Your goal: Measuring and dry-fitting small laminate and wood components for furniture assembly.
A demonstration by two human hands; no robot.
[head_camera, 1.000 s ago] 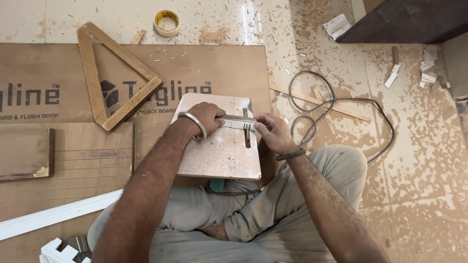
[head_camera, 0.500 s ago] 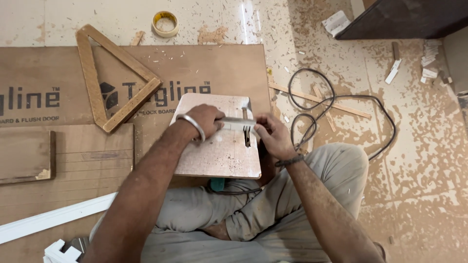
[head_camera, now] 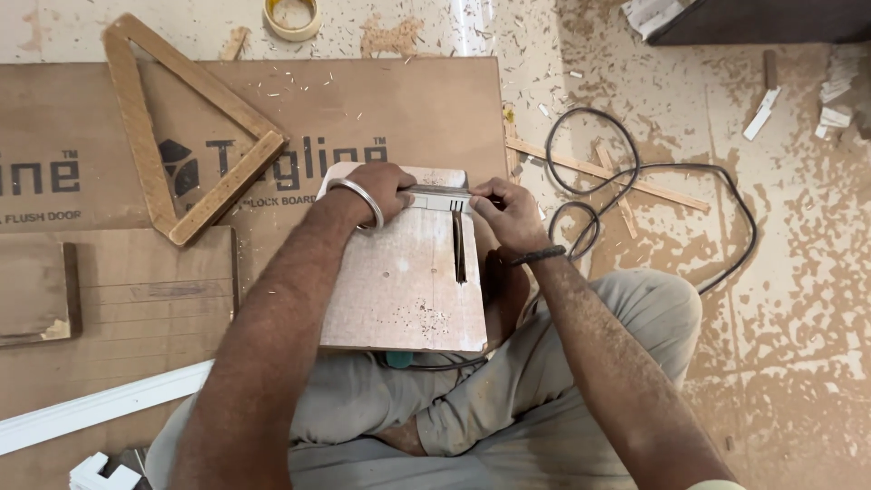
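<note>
Starting at the left edge, a small wooden block (head_camera: 34, 292) lies on a brown board (head_camera: 127, 299), with a white strip (head_camera: 100, 413) running diagonally below it. A wooden triangle frame (head_camera: 181, 127) lies flat on the large printed cardboard sheet (head_camera: 381, 104) that covers the floor. A roll of tape (head_camera: 291, 16) sits beyond the sheet's far edge.

At centre, a square plywood panel (head_camera: 399, 281) rests across the seated person's lap, its far edge over the cardboard sheet. A narrow dark slot (head_camera: 458, 247) is cut into the panel near its right side. A flat metal ruler (head_camera: 440, 198) lies across the panel's far end, crossing the head of the slot.

The left hand (head_camera: 381, 186), with a metal bangle at the wrist, is closed down over the ruler's left end, pressing it to the panel. The right hand (head_camera: 508, 210), with a dark band at the wrist, pinches the ruler's right end between thumb and fingers. The two hands are near each other, not touching.

To the right, a black cable (head_camera: 635, 172) loops over the sawdust-strewn floor (head_camera: 798, 299), crossing a thin wooden stick (head_camera: 626, 177). White offcuts (head_camera: 760, 113) lie near the upper right corner.
</note>
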